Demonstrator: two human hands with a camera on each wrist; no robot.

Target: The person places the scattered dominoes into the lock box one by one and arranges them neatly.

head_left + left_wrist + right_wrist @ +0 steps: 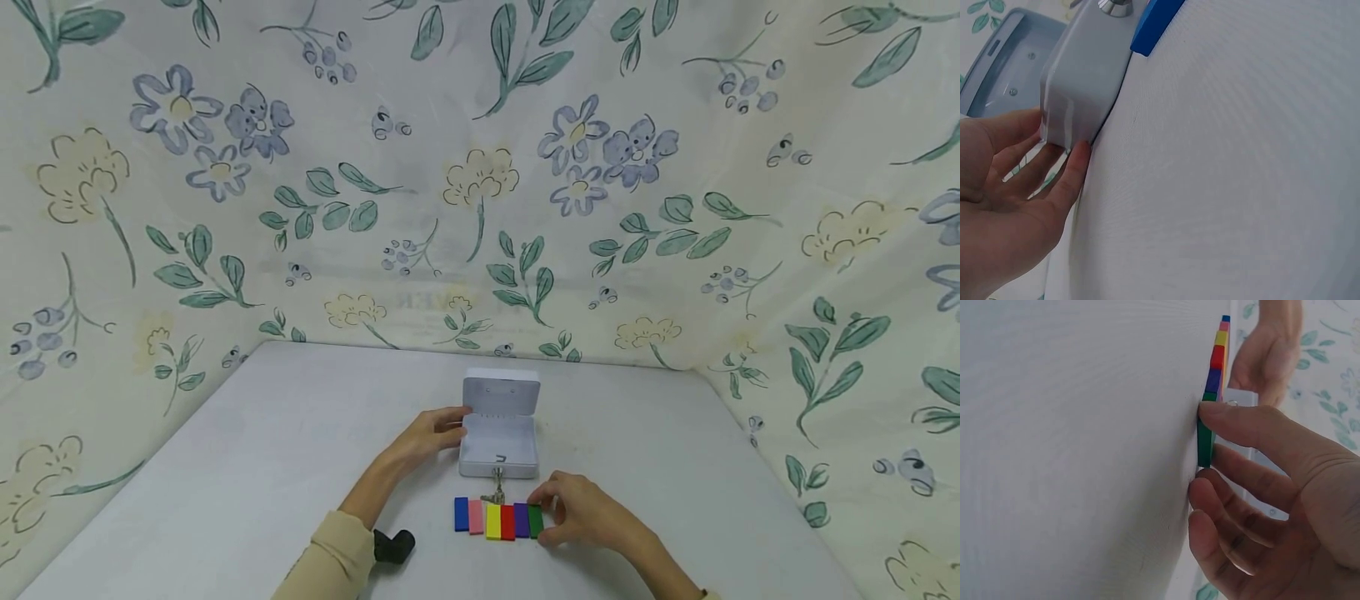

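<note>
A white metal box [498, 468] stands with its lid up and nothing but a small catch showing inside. My left hand [429, 435] touches the box's left side with relaxed fingers; in the left wrist view the fingertips rest at its lower corner. Keys [497, 492] hang from the lock at the box's front. Before the box lies a row of coloured blocks: blue [461, 514], pink [476, 517], yellow [492, 522], red [507, 522], purple [521, 520] and green [536, 522]. At the row's right end my right hand [585, 510] pinches the green block between thumb and fingers.
The white table [300, 467] reaches back to a flower-patterned cloth [420, 208] behind and at both sides. A black strap or device [393, 547] shows at the left wrist, beside the beige sleeve.
</note>
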